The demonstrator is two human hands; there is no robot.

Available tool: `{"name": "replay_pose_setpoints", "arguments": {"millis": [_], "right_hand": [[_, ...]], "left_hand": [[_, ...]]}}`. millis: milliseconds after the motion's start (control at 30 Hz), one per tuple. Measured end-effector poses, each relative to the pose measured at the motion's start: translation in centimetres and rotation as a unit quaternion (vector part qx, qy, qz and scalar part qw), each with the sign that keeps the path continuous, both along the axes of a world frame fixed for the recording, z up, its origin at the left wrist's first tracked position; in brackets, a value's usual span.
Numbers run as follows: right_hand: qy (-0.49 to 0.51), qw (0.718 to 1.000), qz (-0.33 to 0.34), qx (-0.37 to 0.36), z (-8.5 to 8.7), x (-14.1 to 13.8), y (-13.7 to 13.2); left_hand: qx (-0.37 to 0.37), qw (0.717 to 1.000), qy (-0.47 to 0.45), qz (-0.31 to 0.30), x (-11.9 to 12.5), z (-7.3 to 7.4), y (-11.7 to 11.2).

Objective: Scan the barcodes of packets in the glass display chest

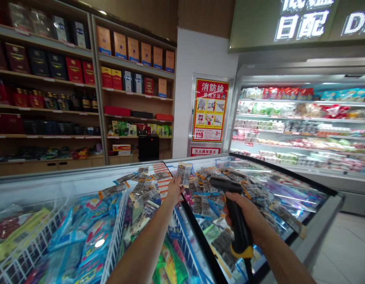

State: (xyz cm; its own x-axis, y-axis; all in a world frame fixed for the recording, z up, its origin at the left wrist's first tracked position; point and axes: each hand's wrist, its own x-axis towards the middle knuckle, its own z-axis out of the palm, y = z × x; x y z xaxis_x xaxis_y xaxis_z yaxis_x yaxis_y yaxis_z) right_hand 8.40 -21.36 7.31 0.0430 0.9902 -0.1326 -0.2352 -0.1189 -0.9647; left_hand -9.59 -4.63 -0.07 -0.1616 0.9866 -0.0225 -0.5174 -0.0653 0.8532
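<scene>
My left hand [175, 188] reaches out over the freezer and grips a small clear packet [184, 174] with dark contents and orange edging, held upright. In my right hand [250, 215] is a black and yellow barcode scanner [239, 221], its head pointing left toward the packet and its cable hanging down. Many similar packets [257, 191] lie heaped on the sliding glass lid beyond the scanner. Another loose pile of packets [142, 189] rests left of my left hand, near a red-and-white striped sheet [161, 177].
Below me is a chest freezer with a black lid frame [197, 228]. White wire baskets [116, 232] inside hold blue bags [94, 236] and other frozen packs. Shelves of boxes [135, 47] stand behind on the left, a lit refrigerated display [300, 126] on the right, and a red poster [210, 110] between.
</scene>
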Motion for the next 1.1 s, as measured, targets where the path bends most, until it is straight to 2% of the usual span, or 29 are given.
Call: {"name": "replay_pose_setpoints", "arguments": {"millis": [133, 267, 400, 533, 633, 700, 767, 833, 900, 967, 1033, 1100], "right_hand": [[0.011, 0.993, -0.114, -0.009, -0.1, 4.2, -0.1], [0.035, 0.979, -0.199, -0.023, -1.2, 8.4, -0.3], [0.058, 0.967, -0.245, -0.044, -2.4, 10.9, -0.5], [0.072, 0.964, -0.250, -0.049, -3.2, 11.7, -0.8], [0.087, 0.968, -0.232, -0.048, -3.5, 11.6, -0.9], [0.090, 0.969, -0.224, -0.047, -3.6, 11.5, -0.9], [0.083, 0.970, -0.226, -0.046, -3.6, 11.2, -1.0], [0.073, 0.970, -0.226, -0.048, -3.5, 10.7, -1.0], [0.069, 0.972, -0.217, -0.050, -3.3, 10.0, -1.0], [0.071, 0.975, -0.205, -0.047, -3.0, 9.4, -1.0], [0.075, 0.977, -0.195, -0.043, -2.8, 8.8, -1.0], [0.077, 0.979, -0.184, -0.041, -2.6, 8.2, -0.9]], "left_hand": [[0.011, 1.000, 0.020, 0.004, 0.7, 0.0, 0.1], [0.019, 0.998, 0.050, 0.022, 2.4, 0.5, 0.6], [-0.016, 0.980, 0.184, 0.073, 4.2, 0.7, 1.1], [-0.023, 0.914, 0.384, 0.131, 4.3, 0.2, 0.7], [-0.032, 0.853, 0.512, 0.093, 3.9, 0.0, -0.4], [-0.032, 0.795, 0.602, 0.068, 4.0, -0.1, -1.4], [-0.022, 0.731, 0.679, 0.070, 4.5, -0.1, -2.4], [-0.006, 0.682, 0.727, 0.076, 5.3, -0.1, -3.0], [0.005, 0.659, 0.748, 0.074, 5.8, -0.1, -3.3], [0.006, 0.654, 0.752, 0.084, 5.4, 0.2, -3.3], [0.010, 0.647, 0.755, 0.106, 3.8, 0.9, -3.1], [0.012, 0.629, 0.765, 0.136, 0.9, 1.6, -3.0]]}}
